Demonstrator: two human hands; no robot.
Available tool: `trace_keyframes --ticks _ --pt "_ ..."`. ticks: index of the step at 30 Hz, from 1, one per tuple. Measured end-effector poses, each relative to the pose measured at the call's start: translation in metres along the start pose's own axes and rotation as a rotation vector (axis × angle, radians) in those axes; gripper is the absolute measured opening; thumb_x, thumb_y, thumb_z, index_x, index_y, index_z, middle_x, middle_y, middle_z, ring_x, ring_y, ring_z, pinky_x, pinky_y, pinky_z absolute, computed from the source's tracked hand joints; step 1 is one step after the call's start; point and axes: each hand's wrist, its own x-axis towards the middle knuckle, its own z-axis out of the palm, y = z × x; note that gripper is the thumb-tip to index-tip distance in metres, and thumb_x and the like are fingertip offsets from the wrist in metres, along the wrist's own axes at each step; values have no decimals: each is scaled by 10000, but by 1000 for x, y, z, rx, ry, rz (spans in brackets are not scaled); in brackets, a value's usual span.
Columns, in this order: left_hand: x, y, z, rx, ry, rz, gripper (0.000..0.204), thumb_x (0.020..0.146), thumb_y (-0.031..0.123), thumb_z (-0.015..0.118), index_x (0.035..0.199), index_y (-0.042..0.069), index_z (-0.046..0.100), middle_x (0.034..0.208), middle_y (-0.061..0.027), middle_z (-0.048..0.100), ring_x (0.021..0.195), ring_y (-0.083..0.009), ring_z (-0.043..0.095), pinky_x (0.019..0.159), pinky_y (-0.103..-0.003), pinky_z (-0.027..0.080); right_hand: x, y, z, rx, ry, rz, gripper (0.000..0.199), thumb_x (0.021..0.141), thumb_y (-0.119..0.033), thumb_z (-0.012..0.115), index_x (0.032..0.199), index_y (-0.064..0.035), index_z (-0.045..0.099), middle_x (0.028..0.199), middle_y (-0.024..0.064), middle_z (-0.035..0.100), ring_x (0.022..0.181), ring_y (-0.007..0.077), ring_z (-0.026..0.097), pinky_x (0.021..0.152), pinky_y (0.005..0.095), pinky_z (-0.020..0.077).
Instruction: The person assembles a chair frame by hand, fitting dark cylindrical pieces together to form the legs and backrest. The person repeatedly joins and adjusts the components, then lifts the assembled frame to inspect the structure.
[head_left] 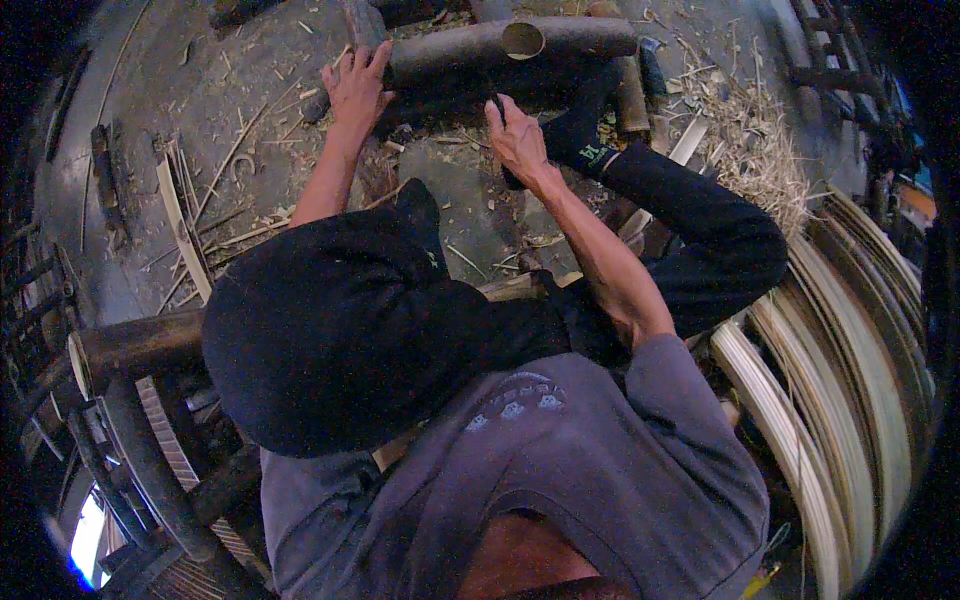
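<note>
A thick brown-grey pole, apparently bamboo (445,50), lies crosswise at the far side, with a round pale opening (523,41) near its middle. At the pole's left end is my left hand (357,85), its fingers spread and stretched out against or beside the end. My right hand (518,138) is closed round a dark, slim tool (497,102) just on the near side of the pole. The tool's tip points toward the pole's shadowed underside, and its exact kind is hard to make out. Part of it is hidden by the fingers.
Shavings (735,140) are heaped at the right of the floor. Long pale strips (800,400) lie bundled at the lower right. Split pieces (183,225) rest on the floor at the left, near a thick log (145,342) and dark wooden bars (150,460). My bent legs frame the workspace.
</note>
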Motion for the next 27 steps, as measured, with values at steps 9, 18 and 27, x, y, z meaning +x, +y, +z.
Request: trace_keyframes --ticks 9,18,27 --pt "3 -2 -2 62 -143 -40 886 669 306 790 1415 316 312 1376 -41 427 1262 -266 405 1015 -566 271 2 0 2 11 -31 22 451 941 -385 439 1216 -33 507 911 290 629 862 465 606 769 505 483" --pt "2 -3 0 38 -106 -19 899 671 302 788 1424 315 296 1381 -48 422 1266 -272 403 1008 -571 284 2 4 6 9 -57 55 473 944 -402 415 1258 -56 486 952 290 627 898 461 603 798 503 478" --pt "-1 -5 5 -14 -10 -8 834 660 222 797 1372 299 369 1305 -53 470 1221 -300 439 992 -581 290 4 -5 0 -16 -101 102 459 935 -388 432 1242 -51 484 978 278 627 910 465 596 807 526 470"
